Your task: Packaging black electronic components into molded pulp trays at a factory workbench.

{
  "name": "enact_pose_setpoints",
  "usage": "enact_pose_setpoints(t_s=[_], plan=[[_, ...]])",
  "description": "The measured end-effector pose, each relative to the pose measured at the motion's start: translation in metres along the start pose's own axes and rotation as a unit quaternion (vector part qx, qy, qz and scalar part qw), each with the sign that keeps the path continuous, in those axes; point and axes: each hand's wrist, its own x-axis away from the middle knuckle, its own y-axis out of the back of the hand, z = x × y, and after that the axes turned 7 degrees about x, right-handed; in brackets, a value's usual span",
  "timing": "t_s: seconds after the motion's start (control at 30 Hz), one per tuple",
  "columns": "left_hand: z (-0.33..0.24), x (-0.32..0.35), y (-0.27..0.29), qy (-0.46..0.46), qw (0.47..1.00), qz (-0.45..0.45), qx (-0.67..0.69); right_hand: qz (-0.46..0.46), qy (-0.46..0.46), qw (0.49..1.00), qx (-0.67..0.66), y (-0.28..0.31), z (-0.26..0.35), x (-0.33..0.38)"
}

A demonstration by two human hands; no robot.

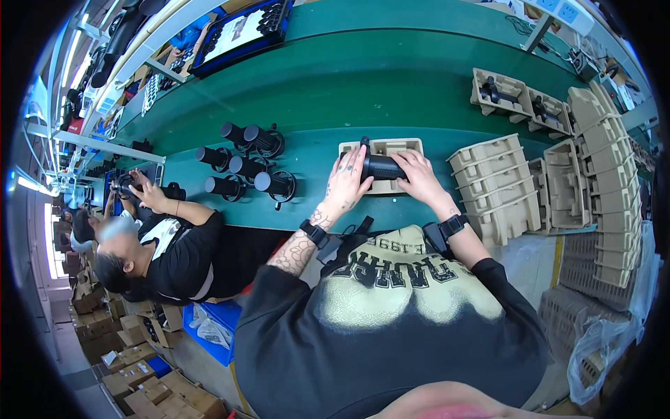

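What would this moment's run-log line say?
left hand: on black cylindrical device | right hand: on same device | device: in moulded pulp tray | nearby: stacked pulp trays

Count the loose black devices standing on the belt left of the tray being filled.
6 black devices clustered left of the pulp tray: two at back, two middle, two nearest the belt edge. More may be hidden by the co-worker.

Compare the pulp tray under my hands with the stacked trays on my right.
The tray under the hands lies alone and flat on the green belt, with a black cylindrical device in it; the stacked trays are nested, tilted and hold nothing visible. Both hands touch the single tray's device; nobody touches the stack. Both are beige moulded pulp.
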Motion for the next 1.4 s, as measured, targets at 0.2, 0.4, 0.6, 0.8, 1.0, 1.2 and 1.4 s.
enact_pose_setpoints(t_s=[0.2, 0.4, 0.6, 0.8, 1.0, 1.2, 1.4], plan=[[0.006, 0.000, -0.046, 0.056, 0.996, 0.069, -0.032, -0.086, 0.036, 0.996, -0.007, 0.012, -0.010, 0.002], [-0.011, 0.003, -0.014, 0.148, 0.986, -0.052, -0.054, -0.098, 0.304, 0.933, -0.168, 0.217, 0.109, 0.058], [0.071, 0.039, -0.077, 0.386, 0.844, -0.093, 0.361, -0.795, 0.538, 0.273, -0.069, 0.270, 0.184, 0.041], [0.059, 0.010, -0.073, 0.363, 0.837, -0.122, 0.390, -0.737, 0.516, 0.435, 0.038, 0.214, 0.163, 0.027], [0.125, -0.049, -0.073, 0.333, 0.852, -0.138, 0.381, -0.619, 0.682, 0.365, -0.135, 0.267, 0.157, 0.051], [0.122, -0.185, -0.126, 0.271, 0.781, -0.106, 0.552, -0.430, 0.464, 0.759, 0.157, 0.246, 0.102, 0.066], [0.058, -0.314, -0.225, 0.258, 0.781, 0.012, 0.568, -0.484, -0.273, 0.831, 0.037, 0.177, -0.003, 0.182]])
